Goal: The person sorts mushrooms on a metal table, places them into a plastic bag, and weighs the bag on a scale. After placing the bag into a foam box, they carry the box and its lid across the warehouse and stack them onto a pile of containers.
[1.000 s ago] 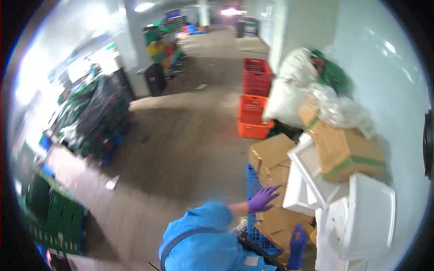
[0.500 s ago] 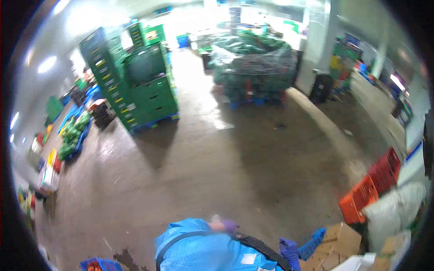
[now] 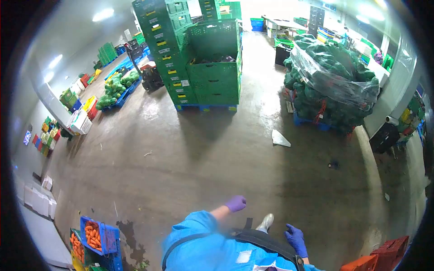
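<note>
My left hand, in a purple glove, is held out ahead of my body above the bare floor. Its fingers look curled in, and nothing shows in them. To the right, my right hand wears a purple glove too and hangs at my side. Its thumb and fingers are apart, with no object in them. Between the two hands a white boot steps forward on the wet floor. My blue smock with a dark strap fills the bottom middle.
Stacked green crates stand ahead on a blue pallet. Right of them is a plastic-wrapped pallet of green net sacks. Carrots fill a blue crate at lower left; red crates sit at lower right. A white scrap lies on the floor.
My view has turned to the right and levelled. The carrot crate has come further into view, and the orange and red crates have slid towards the lower edge. Both hands now show more fully.
</note>
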